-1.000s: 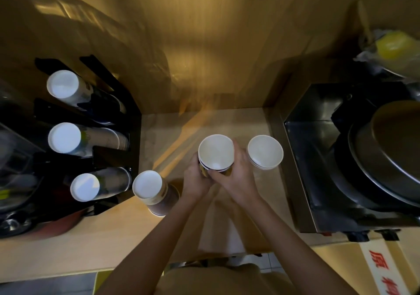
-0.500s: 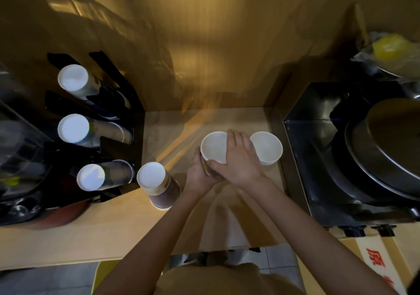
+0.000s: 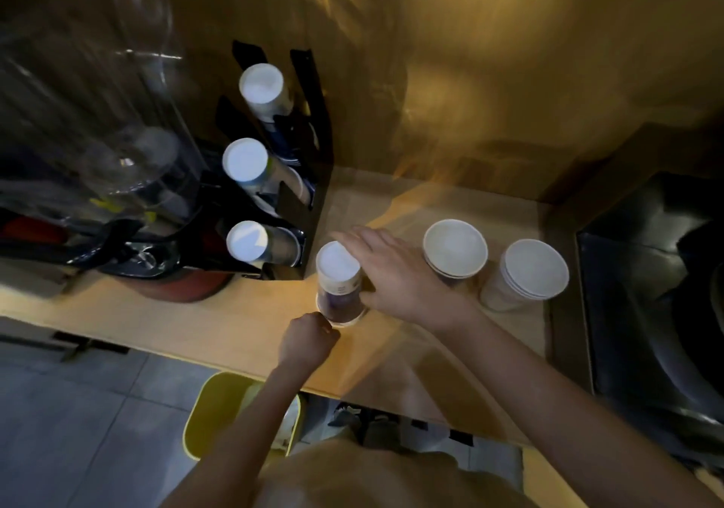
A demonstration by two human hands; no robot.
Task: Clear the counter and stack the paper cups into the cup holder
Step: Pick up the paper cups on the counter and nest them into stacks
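Note:
An upside-down stack of paper cups [image 3: 337, 281] with a dark printed sleeve stands on the wooden counter [image 3: 243, 323], right in front of the black cup holder [image 3: 313, 163]. My right hand [image 3: 395, 272] lies against the stack's right side, fingers stretched past its top and thumb by its wall, not clearly closed. My left hand [image 3: 309, 341] is a fist at the stack's bottom rim. Two upright white cup stacks stand further right, a middle stack [image 3: 455, 250] and a right stack [image 3: 536, 268]. The holder carries three tilted cup stacks, at top [image 3: 261, 85], middle [image 3: 245, 160] and bottom [image 3: 247, 240].
A clear plastic dispenser [image 3: 117, 123] fills the left side beside the holder. A black appliance [image 3: 650, 296] borders the counter on the right. The wood wall closes the back. Below the counter edge sits a yellow bin [image 3: 219, 409] on a grey tiled floor.
Both hands left the middle upright stack and moved left to the upside-down stack by the holder. The view swung left, so the holder now sits nearer the centre.

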